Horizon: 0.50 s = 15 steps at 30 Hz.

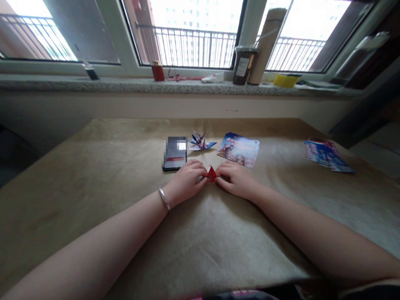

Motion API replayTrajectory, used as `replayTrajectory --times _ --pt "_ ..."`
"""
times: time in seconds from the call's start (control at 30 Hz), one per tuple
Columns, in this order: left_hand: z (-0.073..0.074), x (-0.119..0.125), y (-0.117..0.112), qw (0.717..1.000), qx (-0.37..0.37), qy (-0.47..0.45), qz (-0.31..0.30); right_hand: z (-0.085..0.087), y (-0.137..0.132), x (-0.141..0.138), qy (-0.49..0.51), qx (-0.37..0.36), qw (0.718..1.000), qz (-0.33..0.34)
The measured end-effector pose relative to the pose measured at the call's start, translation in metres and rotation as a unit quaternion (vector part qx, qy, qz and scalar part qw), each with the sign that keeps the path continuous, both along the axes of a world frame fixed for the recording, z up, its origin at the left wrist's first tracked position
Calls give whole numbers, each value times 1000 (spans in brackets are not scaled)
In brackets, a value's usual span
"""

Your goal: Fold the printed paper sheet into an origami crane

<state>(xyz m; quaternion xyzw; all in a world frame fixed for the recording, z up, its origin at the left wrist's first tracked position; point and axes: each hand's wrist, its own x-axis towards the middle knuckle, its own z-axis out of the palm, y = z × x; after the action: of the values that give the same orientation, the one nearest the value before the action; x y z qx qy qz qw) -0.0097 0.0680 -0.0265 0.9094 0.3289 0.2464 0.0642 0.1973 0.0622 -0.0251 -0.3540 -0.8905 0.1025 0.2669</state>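
Observation:
A small red folded paper point(211, 173) lies on the table between my two hands. My left hand point(188, 180), with a silver bangle on its wrist, pinches the paper's left side with curled fingers. My right hand point(235, 179) presses and pinches its right side, fingers bent over it. Most of the paper is hidden under my fingertips. Just beyond my hands lie a phone point(175, 158), a finished paper crane point(201, 141) with a blue and pink pattern, and a patterned sheet of paper point(239, 150).
A tan cloth-covered table point(93, 187) fills the view. More patterned sheets point(328, 155) lie at the far right. On the stone windowsill point(125, 85) behind stand a red cup point(158, 71), a dark jar point(243, 66), a cardboard tube point(265, 41) and a yellow container point(286, 80).

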Motion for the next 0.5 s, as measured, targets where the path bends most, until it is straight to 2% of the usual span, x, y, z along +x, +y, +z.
replayTrajectory --times 0.23,0.5 --pt "-3 1 2 999 -20 11 26 -5 1 -3 27 -22 998 -44" --pt "0 4 2 998 -41 23 48 -7 2 -7 59 -48 996 -46"
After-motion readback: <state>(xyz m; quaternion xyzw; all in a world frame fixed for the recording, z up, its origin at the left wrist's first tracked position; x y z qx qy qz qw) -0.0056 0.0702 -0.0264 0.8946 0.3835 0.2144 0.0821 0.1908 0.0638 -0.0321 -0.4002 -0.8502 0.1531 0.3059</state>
